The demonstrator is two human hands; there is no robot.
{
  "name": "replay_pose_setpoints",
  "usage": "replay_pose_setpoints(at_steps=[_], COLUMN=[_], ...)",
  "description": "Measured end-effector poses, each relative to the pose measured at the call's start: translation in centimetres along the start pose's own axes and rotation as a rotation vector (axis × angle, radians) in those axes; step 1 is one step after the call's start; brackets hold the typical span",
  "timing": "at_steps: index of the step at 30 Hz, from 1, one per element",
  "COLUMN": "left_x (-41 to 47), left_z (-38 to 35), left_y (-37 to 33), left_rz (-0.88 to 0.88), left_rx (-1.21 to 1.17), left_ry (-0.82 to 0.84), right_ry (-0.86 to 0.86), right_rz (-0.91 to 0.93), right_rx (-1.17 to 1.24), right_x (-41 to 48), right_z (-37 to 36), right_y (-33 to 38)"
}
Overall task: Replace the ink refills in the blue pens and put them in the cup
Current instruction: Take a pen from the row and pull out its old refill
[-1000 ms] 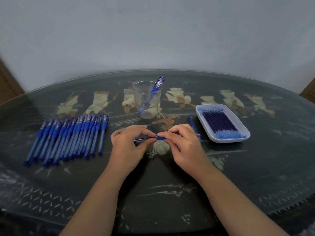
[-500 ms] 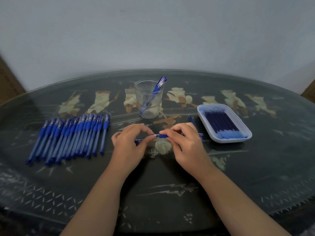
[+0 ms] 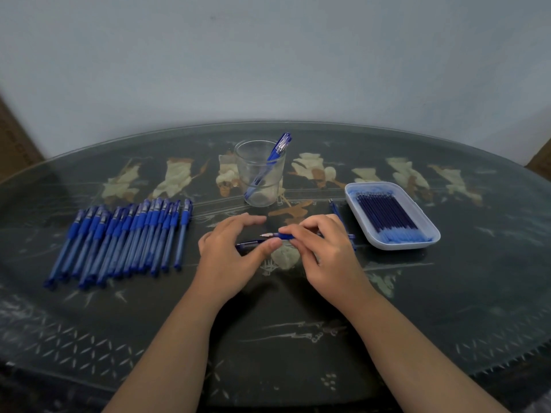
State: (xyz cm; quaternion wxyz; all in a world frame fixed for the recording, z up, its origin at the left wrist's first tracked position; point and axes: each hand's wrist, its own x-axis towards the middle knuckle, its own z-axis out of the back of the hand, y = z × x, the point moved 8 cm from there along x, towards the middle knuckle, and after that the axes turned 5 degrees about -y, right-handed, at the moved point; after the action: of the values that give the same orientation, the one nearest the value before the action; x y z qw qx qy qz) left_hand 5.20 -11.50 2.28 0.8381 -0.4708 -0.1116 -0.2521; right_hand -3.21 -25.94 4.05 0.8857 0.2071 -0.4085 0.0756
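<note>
Since a moment ago the left hand point(image 3: 231, 251) spreads its grip and lets its dark piece point(image 3: 249, 245) lie below, while the right hand point(image 3: 322, 248) pinches the pen point(image 3: 278, 235) near the counter point(image 3: 447, 308) middle, long axis left-right, tip toward the left hand.

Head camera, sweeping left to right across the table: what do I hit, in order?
Row of blue pens → left hand → glass cup holding one finished pen → right hand gripping the pen being refilled → white tray of refills.
</note>
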Motion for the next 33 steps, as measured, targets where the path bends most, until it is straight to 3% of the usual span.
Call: replay_pose_setpoints(at_steps=[21, 29, 33], left_x=[-0.1, -0.1, 0.0], left_z=[0.4, 1.3, 2.5], left_y=[-0.1, 0.6, 0.7], left_rz=[0.141, 0.254, 0.276], left_rx=[-0.151, -0.341, -0.325], left_ry=[0.031, -0.027, -0.076], right_ry=[0.001, -0.037, -0.046], right_rz=[0.010, -0.001, -0.019], right_rx=[-0.009, 0.013, 0.015], right_x=[0.0, 0.0, -0.1], right_z=[-0.1, 0.1, 0.2], right_y=[0.0, -0.1, -0.5])
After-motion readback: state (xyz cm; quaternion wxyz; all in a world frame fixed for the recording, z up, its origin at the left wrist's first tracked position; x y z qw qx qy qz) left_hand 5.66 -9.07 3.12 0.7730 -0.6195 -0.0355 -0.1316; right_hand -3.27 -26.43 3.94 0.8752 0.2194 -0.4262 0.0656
